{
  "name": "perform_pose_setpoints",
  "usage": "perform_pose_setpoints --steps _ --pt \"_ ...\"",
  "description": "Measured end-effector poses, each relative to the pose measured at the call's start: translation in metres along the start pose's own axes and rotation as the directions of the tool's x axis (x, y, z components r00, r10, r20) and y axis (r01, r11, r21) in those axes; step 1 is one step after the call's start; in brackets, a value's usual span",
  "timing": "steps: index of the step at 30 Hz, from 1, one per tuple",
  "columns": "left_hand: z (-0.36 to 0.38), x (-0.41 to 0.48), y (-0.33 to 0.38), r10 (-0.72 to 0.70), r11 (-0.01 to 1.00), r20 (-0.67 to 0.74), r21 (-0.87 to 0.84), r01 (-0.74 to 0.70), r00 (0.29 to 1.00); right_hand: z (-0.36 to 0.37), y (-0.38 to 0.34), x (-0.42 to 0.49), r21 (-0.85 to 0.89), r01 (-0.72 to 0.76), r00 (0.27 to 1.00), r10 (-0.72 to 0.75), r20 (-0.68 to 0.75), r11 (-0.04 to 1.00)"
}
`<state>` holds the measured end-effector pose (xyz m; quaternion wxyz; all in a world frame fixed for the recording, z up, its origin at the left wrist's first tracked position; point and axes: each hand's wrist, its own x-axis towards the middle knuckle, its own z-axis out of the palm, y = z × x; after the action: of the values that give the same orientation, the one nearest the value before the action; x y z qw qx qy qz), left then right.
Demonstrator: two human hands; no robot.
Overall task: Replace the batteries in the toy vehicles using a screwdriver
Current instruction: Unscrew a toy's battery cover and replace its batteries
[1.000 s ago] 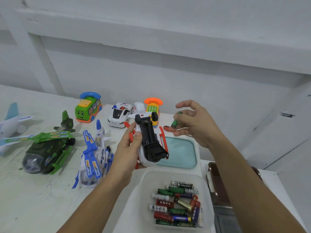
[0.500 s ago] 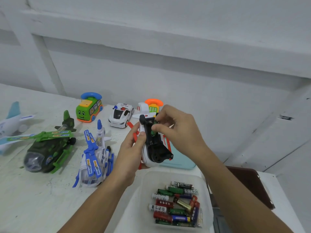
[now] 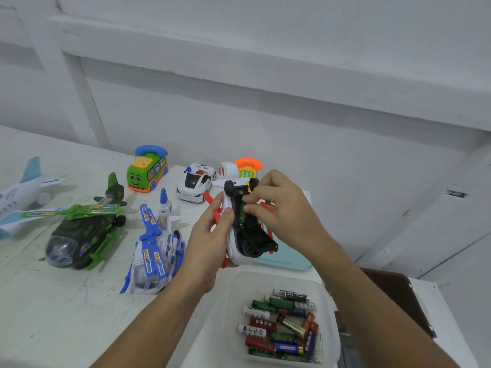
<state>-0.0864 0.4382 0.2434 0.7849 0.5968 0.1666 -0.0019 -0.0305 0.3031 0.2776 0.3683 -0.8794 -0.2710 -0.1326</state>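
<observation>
A white and red toy helicopter (image 3: pixel 236 251) is held upside down above the table, its black underside facing me. My left hand (image 3: pixel 210 240) grips its left side. A green battery (image 3: pixel 242 212) lies in the open black battery bay, and the fingertips of my right hand (image 3: pixel 276 205) press on it. A clear plastic tub (image 3: pixel 332 322) in front of me holds several loose batteries (image 3: pixel 279 325). No screwdriver is in view.
On the white table (image 3: pixel 53 314) stand a blue and white helicopter (image 3: pixel 156 248), a green helicopter (image 3: pixel 85 232), a white plane (image 3: pixel 21 197), a green bus (image 3: pixel 147 170), a police car (image 3: pixel 196 183) and an orange toy phone (image 3: pixel 247 168). A teal lid (image 3: pixel 287 261) lies under my hands; a brown tray (image 3: pixel 393 290) is at right.
My right hand brought the green battery from the air at right down into the toy's battery bay. The left hand kept holding the helicopter.
</observation>
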Motion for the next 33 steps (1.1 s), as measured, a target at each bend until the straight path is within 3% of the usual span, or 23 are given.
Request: perform_pose_setpoints --steps 5,15,18,22,33 --pt "0.003 -0.004 0.0 -0.019 1.0 0.057 0.006 0.019 0.998 0.001 -0.001 0.002 -0.032 0.009 1.0 -0.009 -0.007 0.999" --pt "0.003 -0.004 0.0 0.008 0.999 0.056 0.032 -0.01 0.998 0.001 -0.003 -0.001 0.048 -0.118 0.992 0.119 -0.035 0.992" --pt "0.003 -0.003 0.002 0.029 0.998 0.06 0.055 -0.032 0.998 -0.004 -0.009 0.001 0.166 -0.253 0.966 0.258 -0.011 0.953" --pt "0.004 -0.002 0.002 0.043 0.996 0.071 0.073 -0.048 0.997 -0.007 -0.012 0.007 0.36 -0.478 0.877 0.456 0.15 0.801" --pt "0.004 -0.003 -0.002 0.093 0.985 0.039 0.14 -0.098 0.995 0.003 -0.007 0.011 0.318 -0.504 0.864 0.473 0.173 0.803"
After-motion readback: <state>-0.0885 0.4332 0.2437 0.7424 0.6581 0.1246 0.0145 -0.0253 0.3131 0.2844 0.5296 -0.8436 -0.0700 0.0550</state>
